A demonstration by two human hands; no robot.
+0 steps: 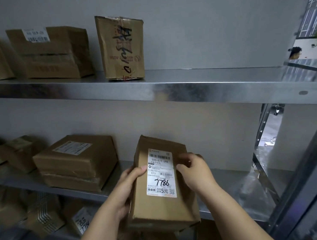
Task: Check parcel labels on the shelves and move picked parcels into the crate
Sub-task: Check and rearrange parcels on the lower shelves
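Note:
I hold a brown cardboard parcel in front of the middle shelf, its top face turned up to me. A white label on it reads "500-E73 094" with "7786" handwritten in black. My left hand grips the parcel's left side, thumb lying on the label's edge. My right hand grips the right side, fingers curled round the edge. No crate is in view.
The upper metal shelf carries an upright marked box and labelled boxes to the left. Stacked flat parcels lie on the middle shelf; more parcels sit below. The shelf upright stands at right.

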